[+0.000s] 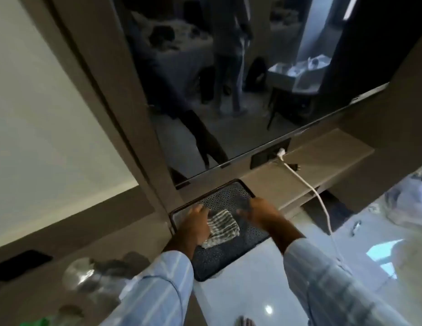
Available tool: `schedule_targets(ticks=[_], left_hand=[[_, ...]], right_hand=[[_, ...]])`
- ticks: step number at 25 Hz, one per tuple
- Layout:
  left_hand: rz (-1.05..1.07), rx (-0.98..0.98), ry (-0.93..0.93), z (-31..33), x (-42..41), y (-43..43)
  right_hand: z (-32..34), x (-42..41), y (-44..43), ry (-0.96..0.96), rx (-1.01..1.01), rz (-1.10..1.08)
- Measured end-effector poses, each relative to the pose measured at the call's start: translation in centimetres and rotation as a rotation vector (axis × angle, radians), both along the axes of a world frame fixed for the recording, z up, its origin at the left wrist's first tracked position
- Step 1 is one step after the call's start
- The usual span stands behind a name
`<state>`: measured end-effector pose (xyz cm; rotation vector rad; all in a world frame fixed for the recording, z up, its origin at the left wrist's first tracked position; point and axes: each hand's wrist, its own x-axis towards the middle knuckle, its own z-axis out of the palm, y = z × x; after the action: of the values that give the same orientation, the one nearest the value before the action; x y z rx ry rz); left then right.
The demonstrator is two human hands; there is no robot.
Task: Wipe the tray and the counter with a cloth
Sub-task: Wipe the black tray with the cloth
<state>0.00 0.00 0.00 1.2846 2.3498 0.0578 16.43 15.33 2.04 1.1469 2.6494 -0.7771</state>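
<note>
A dark patterned tray [225, 195] with a raised rim lies on the grey counter [323, 161], its near end sticking out past the counter's edge. A folded striped cloth [223, 225] rests on the tray's middle. My left hand [197, 223] lies on the cloth's left part with its fingers curled over it, near the tray's left rim. My right hand [257, 210] hovers just right of the cloth, over the tray's right side, fingers spread and blurred. Both sleeves are light blue.
A large dark screen [229, 78] hangs on the wall right behind the tray. A white cable [306, 182] runs from a socket panel [269, 152] across the counter and down to the floor. Crumpled clear plastic [87, 276] lies at lower left. A bag [407, 201] sits at right.
</note>
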Motion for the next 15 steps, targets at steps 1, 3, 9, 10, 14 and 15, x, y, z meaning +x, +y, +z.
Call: schedule_targets(ticks=[1,3,9,10,14,15], left_hand=[[-0.001,-0.085,0.002,-2.2,-0.5,1.0],[0.099,-0.130,-0.046,-6.1,-1.2,2.1],[0.250,-0.109,-0.027,-11.9,-1.7,2.5],[0.249,-0.091,-0.022,-12.1,-1.7,2.7],[0.268,-0.055,-0.047,-9.8,-1.7,3.1],[0.277,-0.032,-0.071,-8.6,-1.6,3.0]], right_hand=[[-2.9,-1.1,0.9,-0.050,-0.016,0.008],[-7.6,-2.5,1.7,-0.049,-0.090,0.001],[-12.8,-5.2,1.0,-0.018,-0.158,-0.054],[-13.3,-5.5,1.0,0.005,-0.181,-0.081],[-11.7,-5.4,1.7,0.020,-0.295,-0.153],[-10.4,-5.1,1.9,-0.015,-0.304,-0.130]])
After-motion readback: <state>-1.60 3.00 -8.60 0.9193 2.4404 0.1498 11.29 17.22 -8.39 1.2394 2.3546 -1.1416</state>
